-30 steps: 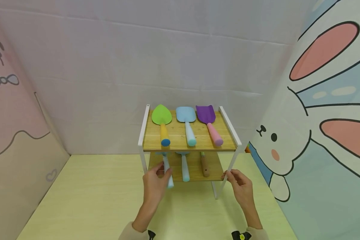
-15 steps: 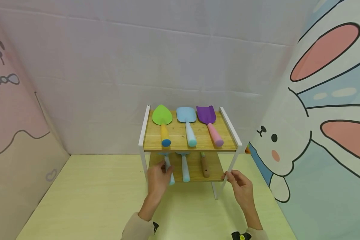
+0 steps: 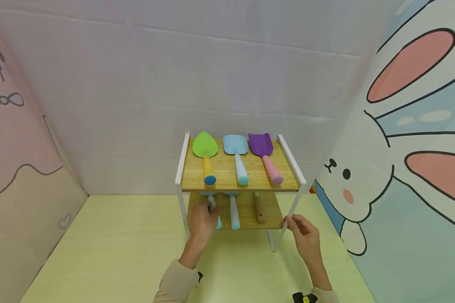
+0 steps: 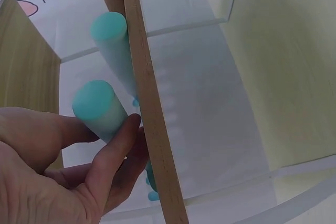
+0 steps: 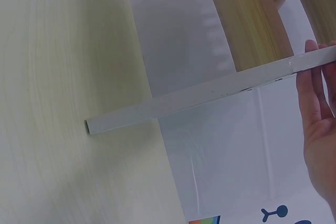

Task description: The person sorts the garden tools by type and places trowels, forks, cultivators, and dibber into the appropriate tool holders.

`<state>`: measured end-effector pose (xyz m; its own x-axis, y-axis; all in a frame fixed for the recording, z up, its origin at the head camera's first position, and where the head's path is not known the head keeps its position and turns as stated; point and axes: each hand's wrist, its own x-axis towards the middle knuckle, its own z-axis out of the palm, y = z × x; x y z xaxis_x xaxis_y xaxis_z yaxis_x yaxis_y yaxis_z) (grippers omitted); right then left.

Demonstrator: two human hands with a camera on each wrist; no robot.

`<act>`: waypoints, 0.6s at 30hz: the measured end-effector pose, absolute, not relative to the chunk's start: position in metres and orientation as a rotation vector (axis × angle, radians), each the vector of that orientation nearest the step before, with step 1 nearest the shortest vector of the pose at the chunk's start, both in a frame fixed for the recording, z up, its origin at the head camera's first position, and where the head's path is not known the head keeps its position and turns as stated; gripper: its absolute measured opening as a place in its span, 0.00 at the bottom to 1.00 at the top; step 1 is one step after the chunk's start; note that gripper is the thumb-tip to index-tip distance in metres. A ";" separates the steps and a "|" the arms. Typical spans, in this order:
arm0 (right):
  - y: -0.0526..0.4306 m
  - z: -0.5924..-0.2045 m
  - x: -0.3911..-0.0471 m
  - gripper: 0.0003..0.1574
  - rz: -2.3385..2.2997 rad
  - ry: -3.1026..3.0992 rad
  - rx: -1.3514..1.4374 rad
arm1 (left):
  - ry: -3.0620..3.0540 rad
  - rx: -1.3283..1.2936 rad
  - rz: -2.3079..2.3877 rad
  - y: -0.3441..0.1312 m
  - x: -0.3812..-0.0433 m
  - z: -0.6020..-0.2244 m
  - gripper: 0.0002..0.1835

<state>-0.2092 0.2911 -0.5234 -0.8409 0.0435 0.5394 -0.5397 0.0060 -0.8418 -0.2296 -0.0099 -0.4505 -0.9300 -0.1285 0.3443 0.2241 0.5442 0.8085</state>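
My left hand [image 3: 202,219] pinches the pale blue handle of a garden tool [image 4: 102,109] at the left of the lower wooden shelf [image 3: 246,212]. The handle has a teal end; the tool's head is mostly hidden under the upper shelf. Beside it lies a second tool with a similar pale blue handle [image 3: 234,213], and farther right one with a brown wooden handle [image 3: 259,209]. My right hand [image 3: 305,236] holds the rack's white front right leg [image 5: 199,94] between thumb and fingers, level with the lower shelf.
On the upper shelf [image 3: 221,167] lie a green shovel with a yellow handle [image 3: 205,147], a light blue shovel [image 3: 235,145] and a purple shovel with a pink handle [image 3: 261,145]. The rack stands on a pale table [image 3: 129,248], before a white cloth wall.
My left hand has pushed the pale blue-handled tool farther back onto the lower shelf, and the handle's end has come nearly level with its neighbour. My right hand stays on the leg.
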 end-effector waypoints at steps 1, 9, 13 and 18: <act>0.291 -0.523 -0.209 0.08 1.890 -1.877 0.507 | -2.426 -0.077 -1.332 -0.009 -0.230 -0.450 0.23; 0.291 -0.523 -0.207 0.08 1.891 -1.881 0.484 | -2.473 -0.085 -1.172 -0.004 -0.229 -0.447 0.17; 0.291 -0.524 -0.208 0.08 1.888 -1.869 0.490 | -2.467 -0.108 -1.011 -0.001 -0.229 -0.448 0.16; 0.290 -0.523 -0.209 0.08 1.879 -1.871 0.518 | -2.453 -0.079 -0.863 0.003 -0.228 -0.451 0.14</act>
<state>-0.2091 0.2904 -0.5232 -0.8347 0.0431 0.5491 -0.5492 0.0087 -0.8356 -0.2283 0.0025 -0.4506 -0.8559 -0.1174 0.5037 0.2237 0.7940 0.5653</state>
